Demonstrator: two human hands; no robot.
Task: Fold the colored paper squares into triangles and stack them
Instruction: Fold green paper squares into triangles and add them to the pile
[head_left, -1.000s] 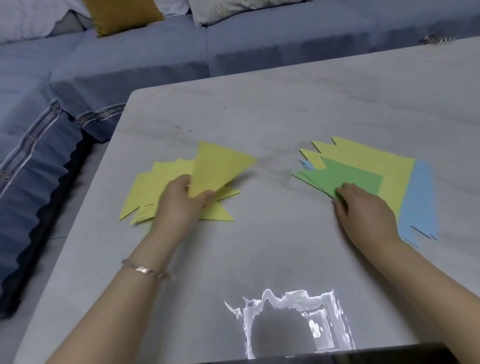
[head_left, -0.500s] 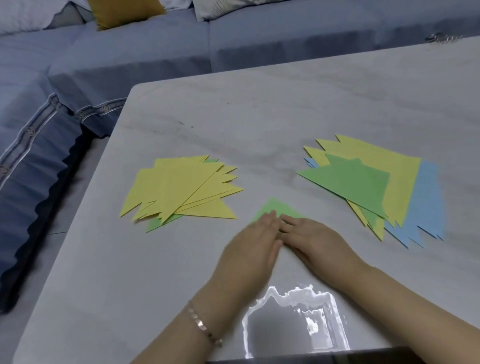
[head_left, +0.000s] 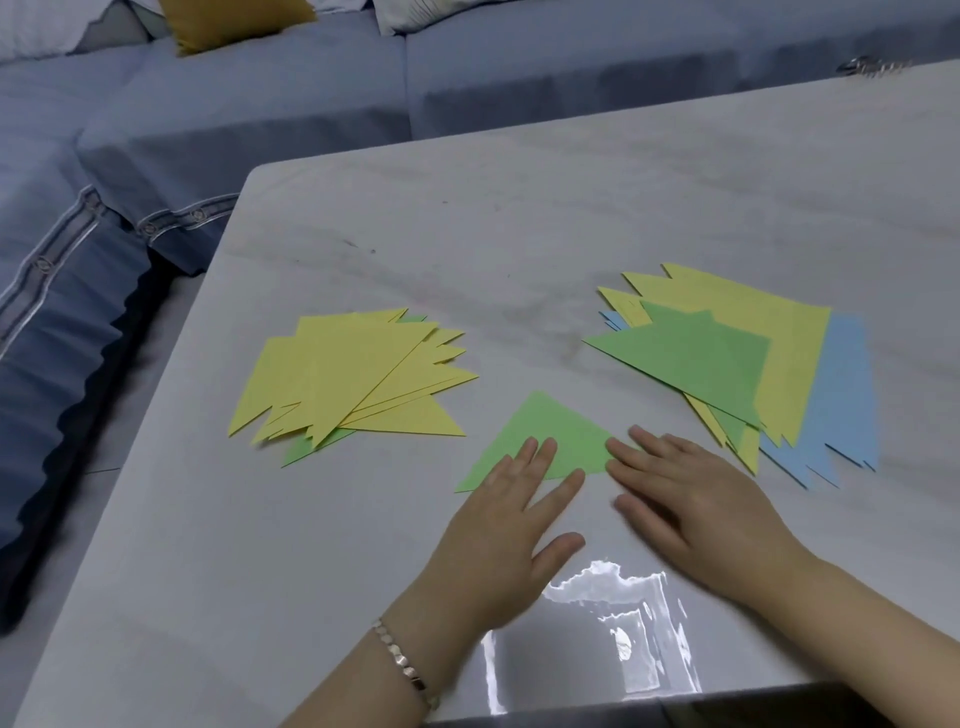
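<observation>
flat green paper triangle (head_left: 545, 441) apex pointing to desk's far edge, long edge slanting left-right, left hand (head_left: 511, 525) and right hand (head_left: 696, 512) pressing it with straight fingers

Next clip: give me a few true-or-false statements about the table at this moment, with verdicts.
1. The left hand lies flat on the lone green triangle. True.
2. The left pile of folded triangles is mostly blue. False: mostly yellow, a little green beneath.
3. A green sheet tops the right pile. True.
4. The right hand holds a sheet in the air. False: it lies flat, fingertips at the green triangle's right corner.
5. A bracelet sits on the left wrist. True.
</observation>
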